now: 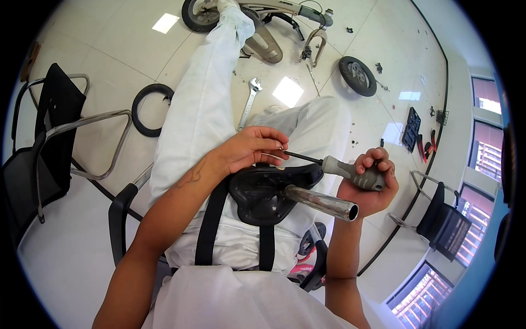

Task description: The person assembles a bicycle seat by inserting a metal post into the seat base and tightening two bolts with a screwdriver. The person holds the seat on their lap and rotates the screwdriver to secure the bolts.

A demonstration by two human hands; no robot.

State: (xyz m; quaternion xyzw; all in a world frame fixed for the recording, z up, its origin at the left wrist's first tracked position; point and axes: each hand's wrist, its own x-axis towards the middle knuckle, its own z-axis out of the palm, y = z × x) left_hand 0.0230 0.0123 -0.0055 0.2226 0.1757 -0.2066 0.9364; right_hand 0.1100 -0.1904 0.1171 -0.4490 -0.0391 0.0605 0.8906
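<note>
Tyre (136, 112) on floor at left; wrench (249, 104) on floor near left hand (255, 151), which is curled at the screwdriver (338, 167) tip, can't tell if it's gripping anything; saddle (255, 197) underside-up on lap, post (323, 203) angled right. Right hand (366, 202) wrapped round screwdriver handle; tool case (411, 130) on floor far right.

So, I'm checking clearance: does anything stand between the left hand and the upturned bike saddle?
Nothing visible does: the left hand appears right beside the upturned bike saddle, by the tip of the screwdriver. Whether hand and saddle touch is unclear.
</note>
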